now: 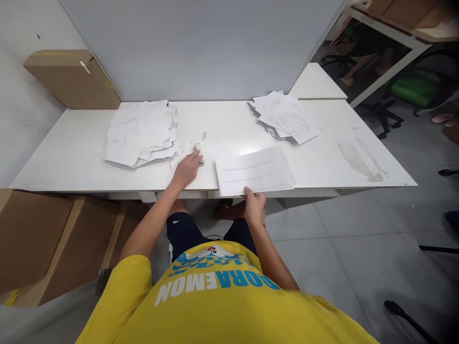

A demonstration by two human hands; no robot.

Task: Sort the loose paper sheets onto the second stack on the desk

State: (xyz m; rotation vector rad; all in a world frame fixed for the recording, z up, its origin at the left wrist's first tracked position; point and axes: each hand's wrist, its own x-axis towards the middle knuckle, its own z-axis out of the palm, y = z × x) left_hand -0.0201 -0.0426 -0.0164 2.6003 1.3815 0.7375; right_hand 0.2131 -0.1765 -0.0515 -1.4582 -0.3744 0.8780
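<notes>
At the middle of the table's front part, my left hand has its fingers closed over a small pale block with dark marks at its near end. Its kind is not clear, as the fingers cover part of it. To the right, my right hand pinches the front edge of some white printed paper sheets, thumb on top and fingers hidden below. These sheets lie slightly turned on the table, their near edge at the table's front. Small grey scraps lie beyond the block.
An uneven pile of papers lies on the left of the white table; a fanned pile lies back right. A cardboard box stands at the back left. A grey panel rises behind. Larger boxes stand below left.
</notes>
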